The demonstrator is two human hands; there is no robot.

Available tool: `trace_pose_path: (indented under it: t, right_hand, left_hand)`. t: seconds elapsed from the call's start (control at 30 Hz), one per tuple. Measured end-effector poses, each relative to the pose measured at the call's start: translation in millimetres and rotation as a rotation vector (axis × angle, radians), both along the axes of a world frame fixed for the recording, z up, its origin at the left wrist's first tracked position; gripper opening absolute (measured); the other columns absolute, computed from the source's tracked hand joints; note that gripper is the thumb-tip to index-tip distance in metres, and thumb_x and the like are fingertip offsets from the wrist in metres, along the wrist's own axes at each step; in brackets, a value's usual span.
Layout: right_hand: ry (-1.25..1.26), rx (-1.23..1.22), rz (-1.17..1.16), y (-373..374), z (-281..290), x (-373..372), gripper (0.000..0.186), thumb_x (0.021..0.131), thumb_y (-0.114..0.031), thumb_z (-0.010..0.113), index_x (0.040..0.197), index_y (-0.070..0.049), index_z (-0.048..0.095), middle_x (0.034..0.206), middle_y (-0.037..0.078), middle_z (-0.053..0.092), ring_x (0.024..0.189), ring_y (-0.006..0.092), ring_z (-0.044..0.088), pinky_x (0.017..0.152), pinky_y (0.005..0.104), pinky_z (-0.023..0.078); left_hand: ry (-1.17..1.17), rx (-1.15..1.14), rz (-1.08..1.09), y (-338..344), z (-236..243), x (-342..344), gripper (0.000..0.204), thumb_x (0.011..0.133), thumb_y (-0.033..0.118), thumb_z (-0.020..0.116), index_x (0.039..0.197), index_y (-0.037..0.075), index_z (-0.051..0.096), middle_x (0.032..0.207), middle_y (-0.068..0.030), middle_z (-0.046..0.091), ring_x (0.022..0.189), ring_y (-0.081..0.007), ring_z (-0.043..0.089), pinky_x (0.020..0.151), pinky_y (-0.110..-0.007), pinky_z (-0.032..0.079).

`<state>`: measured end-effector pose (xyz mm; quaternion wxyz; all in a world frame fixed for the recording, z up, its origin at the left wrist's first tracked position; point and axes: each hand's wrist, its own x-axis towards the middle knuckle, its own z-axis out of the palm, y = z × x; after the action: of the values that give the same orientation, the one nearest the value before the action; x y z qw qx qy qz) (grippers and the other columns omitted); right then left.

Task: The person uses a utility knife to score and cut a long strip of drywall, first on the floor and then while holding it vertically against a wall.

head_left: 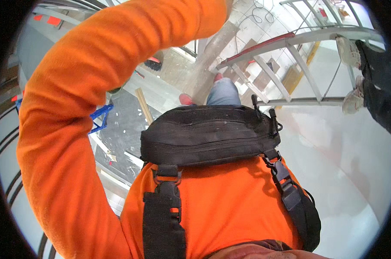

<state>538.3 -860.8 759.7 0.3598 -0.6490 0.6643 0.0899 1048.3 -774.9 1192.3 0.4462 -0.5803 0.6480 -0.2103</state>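
Observation:
My left arm (66,112), in an orange sleeve, arches up the left side and over toward the top of the head view. At the end of its cuff only a sliver of my left hand (229,6) shows at the upper edge. Its fingers, and whatever they may touch, lie outside the picture. My right hand is out of sight. A black zipped chest bag (210,134) hangs across my front from buckled straps. Below it one blue-jeaned leg (223,93) and parts of my reddish shoes show.
A metal ladder (271,77) lies across the upper right. Beside it are another person's dark-trousered legs (379,82) and pale shoes (349,52). At left are a blue frame-like piece (101,117), a wooden strip (144,105), a black-bristled brush (154,64) and scattered scraps.

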Motion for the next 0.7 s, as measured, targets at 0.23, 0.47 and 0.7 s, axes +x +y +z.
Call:
trace_pose_path:
  t: [0.23, 0.47, 0.7]
  right_hand:
    - [-0.010, 0.041, -0.040, 88, 32, -2, 0.034, 0.091, -0.031, 0.054, 0.084, 0.001, 0.063, 0.063, 0.018, 0.062, 0.057, 0.0320, 0.064, 0.055, 0.0451, 0.049]
    - [-0.015, 0.028, -0.041, 105, 49, -12, 0.034, 0.092, -0.032, 0.054, 0.087, 0.001, 0.062, 0.064, 0.018, 0.062, 0.058, 0.0314, 0.064, 0.054, 0.0450, 0.049]
    - [0.016, -0.022, -0.090, 105, 77, -39, 0.034, 0.093, -0.033, 0.053, 0.089, 0.001, 0.060, 0.066, 0.018, 0.062, 0.059, 0.0308, 0.064, 0.053, 0.0449, 0.049]
  left_hand:
    - [0.004, -0.105, -0.038, -17, -42, 12, 0.052, 0.094, 0.044, 0.046, 0.133, 0.013, 0.060, 0.143, -0.0158, 0.051, 0.136, -0.0338, 0.040, 0.111, -0.063, 0.019]
    - [-0.016, -0.122, -0.030, -35, -58, 9, 0.053, 0.095, 0.044, 0.044, 0.133, 0.012, 0.060, 0.143, -0.0155, 0.051, 0.134, -0.0331, 0.042, 0.110, -0.061, 0.021]
    - [-0.038, -0.149, -0.017, -57, -62, 8, 0.053, 0.096, 0.044, 0.042, 0.134, 0.011, 0.059, 0.142, -0.0151, 0.052, 0.133, -0.0324, 0.043, 0.109, -0.059, 0.023]
